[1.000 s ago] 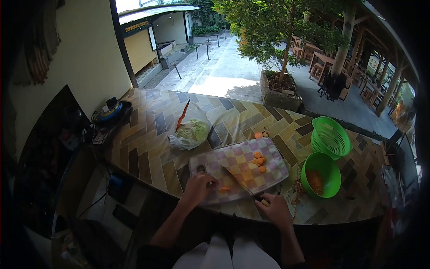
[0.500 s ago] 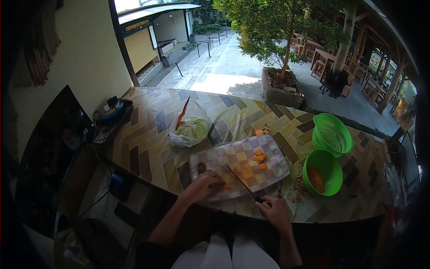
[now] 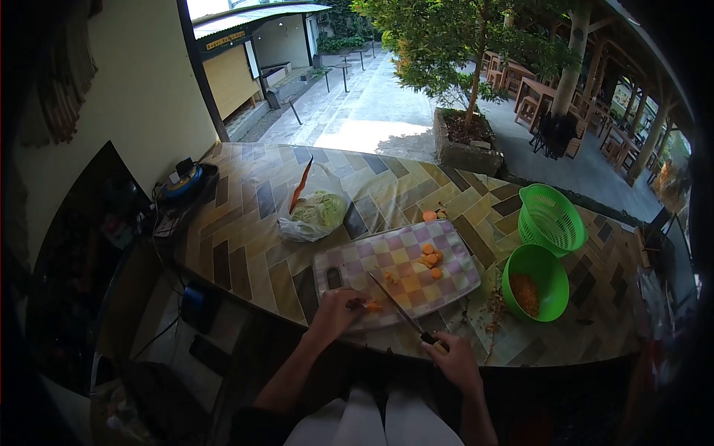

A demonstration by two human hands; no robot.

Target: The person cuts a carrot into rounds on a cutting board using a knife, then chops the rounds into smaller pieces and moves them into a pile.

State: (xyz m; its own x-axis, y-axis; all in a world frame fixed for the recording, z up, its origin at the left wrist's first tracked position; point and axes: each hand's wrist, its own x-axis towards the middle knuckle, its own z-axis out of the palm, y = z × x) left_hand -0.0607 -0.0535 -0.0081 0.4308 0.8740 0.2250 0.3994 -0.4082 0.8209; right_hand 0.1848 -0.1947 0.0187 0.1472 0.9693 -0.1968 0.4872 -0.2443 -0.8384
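A checkered cutting board (image 3: 357, 260) lies near the table's front edge. My right hand (image 3: 454, 360) is closed round the handle of a knife (image 3: 398, 306), its blade angled up and left over the board. At the board's lower left, my left hand (image 3: 338, 312) has its fingers curled beside small orange carrot pieces (image 3: 373, 305); whether it pinches one is too small to tell. Several carrot slices (image 3: 430, 257) sit on the board's right part. Chopped orange bits (image 3: 525, 296) lie inside a green bowl (image 3: 554, 297) to the right.
A green colander (image 3: 550, 219) stands behind the bowl. A plastic bag with cabbage (image 3: 320, 212) and a long orange-red strip lies behind the board. Peelings (image 3: 494, 308) are scattered right of the board. A blue round device (image 3: 184, 182) sits at the back left.
My left hand has shifted slightly, uncovering more of the orange pieces beside its fingers. My right hand and the knife have moved slightly left. The camera view has shifted a little.
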